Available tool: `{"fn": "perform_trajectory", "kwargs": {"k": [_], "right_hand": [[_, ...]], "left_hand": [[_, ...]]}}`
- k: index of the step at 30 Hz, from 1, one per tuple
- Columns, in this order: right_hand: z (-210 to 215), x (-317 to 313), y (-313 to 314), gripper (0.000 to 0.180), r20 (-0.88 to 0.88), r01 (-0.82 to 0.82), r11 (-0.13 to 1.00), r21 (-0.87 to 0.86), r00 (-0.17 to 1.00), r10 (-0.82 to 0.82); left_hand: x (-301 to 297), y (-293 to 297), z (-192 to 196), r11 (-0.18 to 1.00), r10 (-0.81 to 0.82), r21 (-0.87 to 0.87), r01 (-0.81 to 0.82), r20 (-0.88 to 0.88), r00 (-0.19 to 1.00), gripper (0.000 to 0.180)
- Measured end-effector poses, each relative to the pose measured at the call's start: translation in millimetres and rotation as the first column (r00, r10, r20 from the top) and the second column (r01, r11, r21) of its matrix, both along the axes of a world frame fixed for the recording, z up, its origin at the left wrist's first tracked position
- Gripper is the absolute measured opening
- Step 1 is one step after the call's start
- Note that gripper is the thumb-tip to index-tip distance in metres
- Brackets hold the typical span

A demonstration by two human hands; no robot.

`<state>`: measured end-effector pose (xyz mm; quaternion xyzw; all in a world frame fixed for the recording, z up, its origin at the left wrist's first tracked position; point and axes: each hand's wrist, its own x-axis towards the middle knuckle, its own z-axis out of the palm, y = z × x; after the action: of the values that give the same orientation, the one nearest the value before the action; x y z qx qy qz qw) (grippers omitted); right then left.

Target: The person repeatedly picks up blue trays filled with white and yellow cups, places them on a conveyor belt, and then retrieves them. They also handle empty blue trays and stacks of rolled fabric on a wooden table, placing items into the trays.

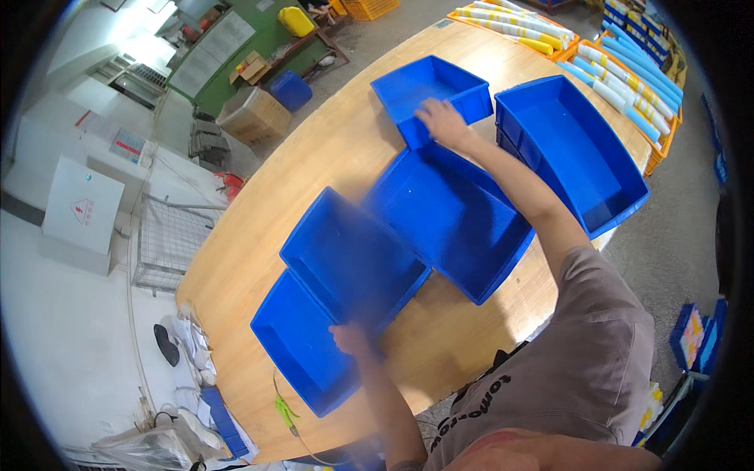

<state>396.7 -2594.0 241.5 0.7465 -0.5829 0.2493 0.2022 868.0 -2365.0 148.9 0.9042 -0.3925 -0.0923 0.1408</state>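
Several blue plastic bins sit across the wooden table, all appearing bare inside. My right hand point(444, 122) reaches to the far blue bin point(428, 82), its fingers bent over the near rim. Closer in, my left hand point(351, 340) is closed at the right-hand rim of the lower-left blue bin point(302, 345). Beside that one lies another blue bin point(349, 251), touching it. A middle blue bin point(452, 212) lies under my right forearm, and a larger-looking blue bin point(572, 149) stands to its right.
The wooden table point(236, 259) has a curved-looking edge. A green air blow gun point(284, 411) with a hose lies near its lower-left edge. Orange crates point(660, 149) of rolled sheets stand at the far right. A cardboard box point(255, 116) and a blue drum point(290, 90) stand beyond.
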Motion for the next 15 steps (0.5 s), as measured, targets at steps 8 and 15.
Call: {"fn": "perform_trajectory", "kwargs": {"k": [8,15], "right_hand": [[-94.7,55.0,276.5,0.066,0.098,-0.335,0.308,0.891,0.802,0.590],[-69.5,47.4,365.2,0.024,0.029,-0.361,0.571,0.737,0.862,0.507]], "left_hand": [[15.2,1.3,-16.0,0.993,-0.119,-0.005,0.120,0.071,0.990,0.045],[24.7,90.4,-16.7,0.961,-0.248,-0.116,0.252,0.043,0.968,0.040]]}}
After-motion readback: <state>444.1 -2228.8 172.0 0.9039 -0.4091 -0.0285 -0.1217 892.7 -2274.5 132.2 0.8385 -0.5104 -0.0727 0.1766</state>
